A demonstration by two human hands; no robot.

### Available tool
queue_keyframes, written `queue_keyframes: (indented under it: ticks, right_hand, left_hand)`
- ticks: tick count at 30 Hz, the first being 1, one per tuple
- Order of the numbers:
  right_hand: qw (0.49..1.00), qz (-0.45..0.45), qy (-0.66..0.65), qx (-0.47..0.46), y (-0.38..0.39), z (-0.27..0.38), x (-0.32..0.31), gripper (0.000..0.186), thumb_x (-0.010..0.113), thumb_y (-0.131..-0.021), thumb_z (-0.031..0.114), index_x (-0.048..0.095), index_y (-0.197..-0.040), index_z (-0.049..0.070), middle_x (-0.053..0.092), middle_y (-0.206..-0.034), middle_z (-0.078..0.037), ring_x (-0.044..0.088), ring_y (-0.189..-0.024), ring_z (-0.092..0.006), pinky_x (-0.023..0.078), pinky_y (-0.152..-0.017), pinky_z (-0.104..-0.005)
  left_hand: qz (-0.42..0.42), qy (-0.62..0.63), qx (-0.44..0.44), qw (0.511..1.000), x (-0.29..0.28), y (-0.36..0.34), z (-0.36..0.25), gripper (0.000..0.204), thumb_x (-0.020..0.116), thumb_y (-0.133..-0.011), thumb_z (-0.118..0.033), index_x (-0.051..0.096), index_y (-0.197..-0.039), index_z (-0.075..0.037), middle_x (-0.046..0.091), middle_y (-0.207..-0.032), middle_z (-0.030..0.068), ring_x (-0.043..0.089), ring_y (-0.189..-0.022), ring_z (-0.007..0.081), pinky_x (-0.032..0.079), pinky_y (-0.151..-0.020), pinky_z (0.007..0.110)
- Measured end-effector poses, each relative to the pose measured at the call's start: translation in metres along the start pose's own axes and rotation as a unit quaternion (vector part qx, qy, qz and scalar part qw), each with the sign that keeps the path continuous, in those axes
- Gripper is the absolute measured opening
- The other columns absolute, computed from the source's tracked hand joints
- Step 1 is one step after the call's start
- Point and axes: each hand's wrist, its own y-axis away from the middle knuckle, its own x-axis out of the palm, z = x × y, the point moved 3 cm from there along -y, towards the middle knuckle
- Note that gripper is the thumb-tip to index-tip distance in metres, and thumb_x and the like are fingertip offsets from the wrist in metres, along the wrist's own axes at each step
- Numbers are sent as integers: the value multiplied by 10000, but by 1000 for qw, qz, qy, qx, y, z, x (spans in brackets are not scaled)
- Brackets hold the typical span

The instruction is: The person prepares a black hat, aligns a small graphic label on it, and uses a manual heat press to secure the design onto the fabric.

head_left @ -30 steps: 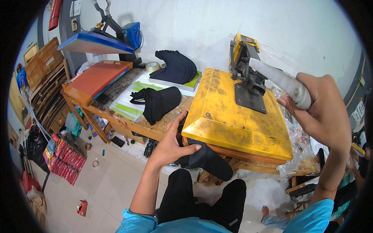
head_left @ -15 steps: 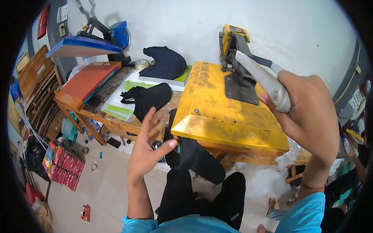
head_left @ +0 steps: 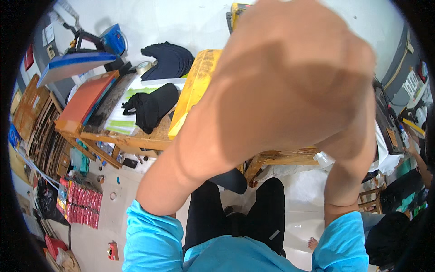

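Both hands (head_left: 294,68) are raised in the upper centre of the frame, very near to the camera, and they overlap in one blurred shape. The fingers are not shown clearly, so I cannot tell how far each hand is open, or if it has hold of something. Behind the left forearm (head_left: 190,149), the yellow press (head_left: 199,75) is mostly covered; only its left part is visible, above the middle of the frame. A black cloth piece (head_left: 232,182) with rounded end shows under this forearm, near the centre. To the left of the press, on the wooden desk (head_left: 113,139), there is a black cap (head_left: 156,106); a stack of dark curved pieces (head_left: 167,61) lies above it in the frame, beside a tape roll (head_left: 143,68).
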Motion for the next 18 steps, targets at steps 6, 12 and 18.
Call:
queue_keyframes:
  ticks: [6,12,18]
  right_hand:
    - [993,1,-27,111,20,25,46,234,730,-912,138,720,-1111,15,733,-1062,-214,706,-964,-388,566,-835,-453]
    - [988,-37,-2,148,20,23,48,226,675,-910,129,719,-1098,11,740,-1071,-215,722,-987,-366,574,-850,-458]
    - [948,-75,-182,248,-24,17,45,172,684,-830,147,740,-693,60,723,-707,-168,744,-726,-364,580,-689,-481]
  left_hand:
    - [-16,236,-150,960,17,27,5,205,646,-933,-175,763,-910,-9,771,-853,130,733,-699,334,586,-683,391]
    - [-6,207,-201,958,31,36,8,548,461,-1024,-353,794,-1035,83,818,-974,203,786,-882,252,600,-825,367]
    - [-30,163,-241,956,15,47,15,615,410,-1022,-384,748,-1085,125,781,-1072,223,719,-1028,276,528,-965,374]
